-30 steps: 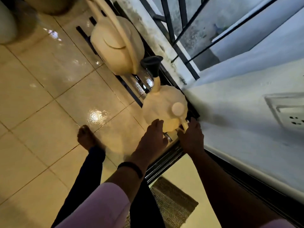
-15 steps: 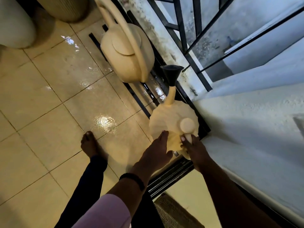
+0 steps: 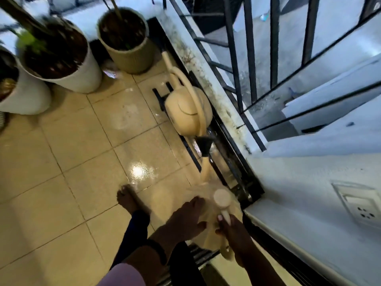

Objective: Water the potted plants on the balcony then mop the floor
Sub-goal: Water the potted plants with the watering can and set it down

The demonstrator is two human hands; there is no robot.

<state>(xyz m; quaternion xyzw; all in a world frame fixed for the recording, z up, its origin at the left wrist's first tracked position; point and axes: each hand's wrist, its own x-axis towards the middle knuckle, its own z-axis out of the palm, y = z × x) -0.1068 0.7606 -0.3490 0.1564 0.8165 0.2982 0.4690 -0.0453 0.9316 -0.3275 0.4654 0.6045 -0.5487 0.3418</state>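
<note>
I hold a cream watering can (image 3: 222, 198) with a black funnel-shaped spout tip (image 3: 204, 145) low over the wet tiles, and it is motion-blurred. My right hand (image 3: 234, 234) is closed around its handle. My left hand (image 3: 185, 218) presses flat against the side of its body. A second, larger cream watering can (image 3: 186, 112) stands on the floor beside the railing kerb, just beyond the spout. Three potted plants stand at the far left: a big white pot (image 3: 61, 79) with dark soil, an olive ribbed pot (image 3: 127, 58), and another white pot (image 3: 22, 100).
Beige floor tiles (image 3: 82, 162) are wet and shiny. A black metal railing (image 3: 249, 58) on a stained white kerb runs along the right. A white wall with a socket (image 3: 360, 205) is at right. My bare foot (image 3: 128, 200) stands on the tiles. A door track and mat lie below.
My right hand has closed on the handle and the can has come toward me, blurred. The view has swung up, bringing the potted plants into sight.
</note>
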